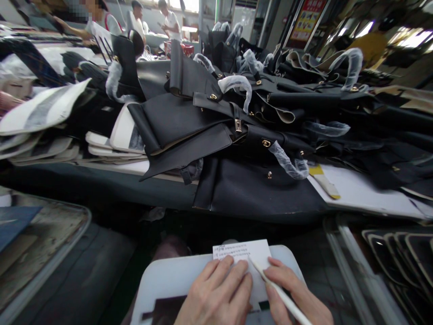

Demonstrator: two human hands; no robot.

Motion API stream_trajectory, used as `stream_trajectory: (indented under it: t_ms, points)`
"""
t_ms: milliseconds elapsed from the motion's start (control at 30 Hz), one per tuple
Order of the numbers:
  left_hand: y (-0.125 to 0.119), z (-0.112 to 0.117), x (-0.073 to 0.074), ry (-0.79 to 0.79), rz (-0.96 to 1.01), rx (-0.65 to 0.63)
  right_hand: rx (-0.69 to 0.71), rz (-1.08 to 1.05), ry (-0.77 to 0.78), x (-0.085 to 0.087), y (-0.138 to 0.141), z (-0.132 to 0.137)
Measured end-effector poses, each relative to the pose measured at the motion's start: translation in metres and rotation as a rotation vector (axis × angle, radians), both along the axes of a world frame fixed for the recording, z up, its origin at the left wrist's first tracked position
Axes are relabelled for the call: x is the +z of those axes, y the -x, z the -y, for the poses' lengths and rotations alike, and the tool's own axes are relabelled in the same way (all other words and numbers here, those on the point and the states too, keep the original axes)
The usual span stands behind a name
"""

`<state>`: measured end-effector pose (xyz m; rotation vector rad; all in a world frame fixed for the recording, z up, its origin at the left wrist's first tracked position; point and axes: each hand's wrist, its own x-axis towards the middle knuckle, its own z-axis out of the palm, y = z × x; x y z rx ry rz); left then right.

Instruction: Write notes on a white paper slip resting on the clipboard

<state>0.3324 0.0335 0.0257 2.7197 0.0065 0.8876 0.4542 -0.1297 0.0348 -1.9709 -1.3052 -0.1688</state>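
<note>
A small white card [248,251] with printed lines lies on a white board [169,280] at the bottom of the head view. My left hand [218,293] rests flat on the card, fingers stretched out and together. My right hand [296,298] sits just to the right, fingers closed round a thin white pen [277,285] whose tip touches the card.
A heap of black leather handbags [237,131] with plastic-wrapped handles covers the workbench ahead. White and grey panels [43,108] stack at the left. A metal tray [43,243] sits lower left, black moulded parts [399,253] lower right. Other people work far behind.
</note>
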Motion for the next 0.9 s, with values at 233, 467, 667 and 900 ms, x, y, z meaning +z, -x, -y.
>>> stream_trajectory:
  t_ms: [233, 467, 667, 900]
  points:
    - [0.0004, 0.002, -0.0007, -0.005, -0.005, -0.002, 0.035, 0.022, 0.001, 0.0031, 0.0006, -0.0056]
    - [-0.0008, 0.0025, 0.0, -0.004, 0.006, 0.005, 0.048, 0.066, 0.021, 0.0017, 0.0008, -0.007]
    - [0.0012, 0.0027, -0.001, 0.002, -0.005, 0.003, 0.092, 0.094, 0.041, 0.0019, -0.0007, -0.0057]
    - [0.0009, 0.0017, 0.0006, -0.003, -0.012, 0.002, 0.099, 0.107, 0.048, 0.0022, -0.0009, -0.0057]
